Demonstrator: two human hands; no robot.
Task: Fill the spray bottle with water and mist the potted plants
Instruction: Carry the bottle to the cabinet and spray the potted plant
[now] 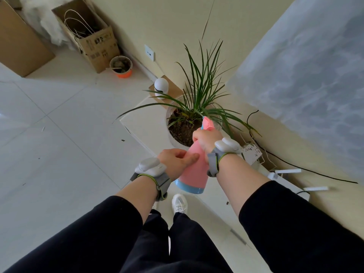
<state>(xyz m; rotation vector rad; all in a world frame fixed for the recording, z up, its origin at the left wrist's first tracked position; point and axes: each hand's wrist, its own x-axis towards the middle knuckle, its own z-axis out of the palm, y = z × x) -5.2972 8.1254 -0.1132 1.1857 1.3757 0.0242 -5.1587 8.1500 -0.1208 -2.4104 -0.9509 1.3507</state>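
Pale floor tiles [59,119] spread out to the left of both hands, and a cream wall [167,22] rises beyond them; a grey-blue curtain [307,75] hangs on the far side of the right hand.

Between the two hands sits the spray bottle [194,170], pink with a blue base, tilted so that its pink-and-blue nozzle head points away from the person; the right hand [207,139] grips its neck with fingers curled round it, just under the nozzle head; the left hand [175,160] holds the lower body of the bottle from the left side, thumb laid along the pink wall and fingers curled behind it; both wrists carry grey straps with white devices.

Just beyond the right hand stands the potted plant [201,89], long thin green leaves fanning up from dark soil in a clear round pot [173,140]; the nozzle head hangs over the pot's near rim, touching or nearly touching the leaves; the pot rests on a white board [143,123] ahead of the left hand.

Farther beyond the left hand, near the wall, are a cardboard box [94,42] and a small orange-based bucket [121,67]; a white round gadget [160,87] stands just behind the plant; a black cable [295,164] trails along the floor to the right of the right hand; below the hands, a white shoe [179,203] shows between black sleeves.
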